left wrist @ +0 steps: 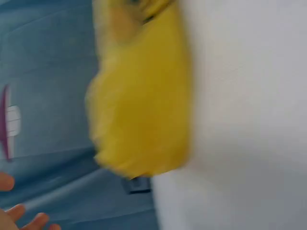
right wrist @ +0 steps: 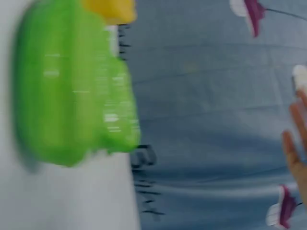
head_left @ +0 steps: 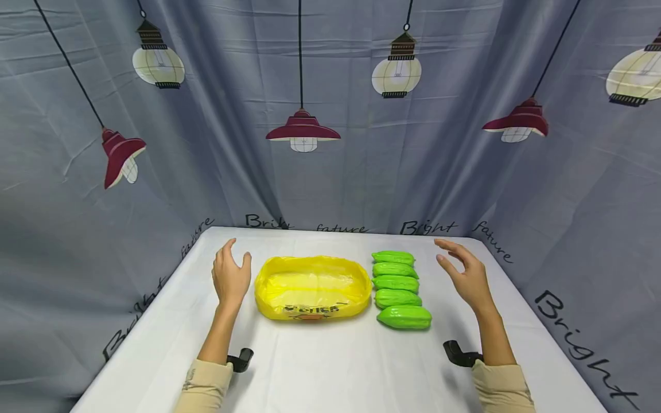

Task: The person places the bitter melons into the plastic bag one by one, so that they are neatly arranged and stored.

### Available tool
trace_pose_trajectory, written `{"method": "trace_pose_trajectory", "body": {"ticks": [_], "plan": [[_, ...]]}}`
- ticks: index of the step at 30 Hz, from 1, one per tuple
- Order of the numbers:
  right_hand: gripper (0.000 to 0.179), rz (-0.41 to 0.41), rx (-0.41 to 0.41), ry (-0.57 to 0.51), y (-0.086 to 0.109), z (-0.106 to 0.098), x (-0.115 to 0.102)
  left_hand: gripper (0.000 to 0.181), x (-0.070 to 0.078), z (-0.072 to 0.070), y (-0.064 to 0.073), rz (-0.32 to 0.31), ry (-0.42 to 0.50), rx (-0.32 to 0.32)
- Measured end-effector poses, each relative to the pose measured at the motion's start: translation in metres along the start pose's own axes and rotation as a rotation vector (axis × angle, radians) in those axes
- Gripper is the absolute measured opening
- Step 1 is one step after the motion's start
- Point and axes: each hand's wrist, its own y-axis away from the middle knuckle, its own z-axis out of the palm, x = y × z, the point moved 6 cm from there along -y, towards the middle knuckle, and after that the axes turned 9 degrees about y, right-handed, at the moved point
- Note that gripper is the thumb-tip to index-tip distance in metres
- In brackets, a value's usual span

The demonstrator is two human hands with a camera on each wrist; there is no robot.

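A yellow plastic bag (head_left: 312, 307), its mouth spread wide and facing up, stands on the white table with dark lettering on its near side. To its right, several glossy green, ridged vegetables with tapered ends (head_left: 404, 317) lie in a column. My left hand (head_left: 232, 278) is raised left of the bag, fingers relaxed and apart from it. My right hand (head_left: 467, 281) hovers right of the vegetables, fingers loosely bent, holding nothing. The left wrist view shows the bag (left wrist: 144, 96) blurred, with fingertips at the corner. In the right wrist view, the vegetables (right wrist: 62, 86) look large and blurred.
The white table (head_left: 330, 367) reaches back to a grey-blue curtain (head_left: 341, 189) printed with lamps and lettering, which surrounds it at the back and sides. Black wrist mounts (head_left: 459, 354) stick out inward from both forearms.
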Motion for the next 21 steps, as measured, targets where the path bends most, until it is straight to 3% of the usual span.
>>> {"method": "trace_pose_trajectory", "body": {"ticks": [5, 8, 11, 17, 21], "plan": [[0.035, -0.045, -0.087, -0.202, 0.024, 0.018, -0.013, 0.042, -0.029, 0.012, 0.029, -0.014, 0.07, 0.123], [0.037, -0.038, -0.152, -0.235, 0.037, 0.031, -0.01, 0.042, -0.042, 0.018, 0.038, -0.013, 0.127, 0.127], [0.041, -0.047, -0.209, -0.258, 0.048, 0.042, -0.002, 0.046, -0.053, 0.024, 0.04, -0.006, 0.175, 0.051], [0.044, -0.05, -0.325, -0.292, 0.069, 0.059, 0.017, 0.053, -0.08, 0.04, 0.052, -0.035, 0.222, -0.216], [0.045, -0.051, -0.383, -0.319, 0.075, 0.064, 0.025, 0.051, -0.088, 0.046, 0.059, -0.045, 0.227, -0.319]]}}
